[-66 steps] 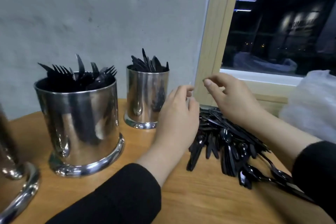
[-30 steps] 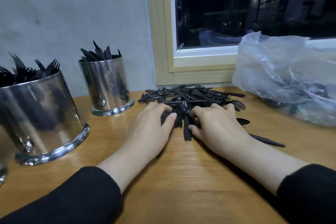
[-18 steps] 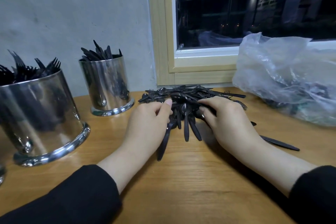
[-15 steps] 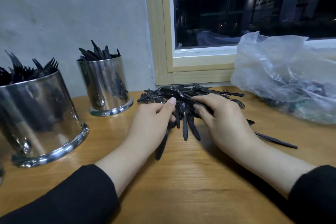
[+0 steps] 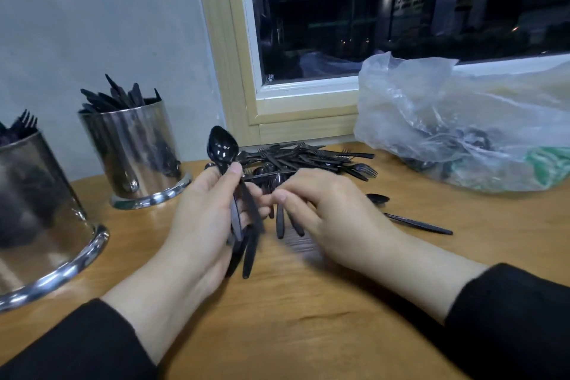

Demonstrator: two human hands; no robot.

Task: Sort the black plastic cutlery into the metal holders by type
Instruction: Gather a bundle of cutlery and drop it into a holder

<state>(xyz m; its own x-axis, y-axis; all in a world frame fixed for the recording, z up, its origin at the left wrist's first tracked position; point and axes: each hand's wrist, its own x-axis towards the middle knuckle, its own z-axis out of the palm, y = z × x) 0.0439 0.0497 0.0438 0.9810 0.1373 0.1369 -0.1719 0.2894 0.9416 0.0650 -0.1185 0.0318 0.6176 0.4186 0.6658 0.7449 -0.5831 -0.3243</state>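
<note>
My left hand (image 5: pixel 202 216) grips several black plastic spoons (image 5: pixel 222 146), bowls up, handles hanging below the palm. My right hand (image 5: pixel 327 213) lies palm down on the near edge of the loose cutlery pile (image 5: pixel 308 160), its fingers curled over spoon handles beside my left fingertips. A metal holder with knives (image 5: pixel 132 148) stands at the back left. A larger metal holder with forks (image 5: pixel 34 203) stands at the left edge. One spoon (image 5: pixel 410 219) lies alone to the right of my right hand.
A clear plastic bag (image 5: pixel 462 123) with more cutlery inside sits at the back right on the wooden table (image 5: pixel 308 318). A window frame (image 5: pixel 243 71) and grey wall stand right behind the pile and holders.
My left hand has lifted off the pile, turned palm inward and raised a bunch of spoons. My right hand has stayed low on the pile, its fingers drawn toward my left hand.
</note>
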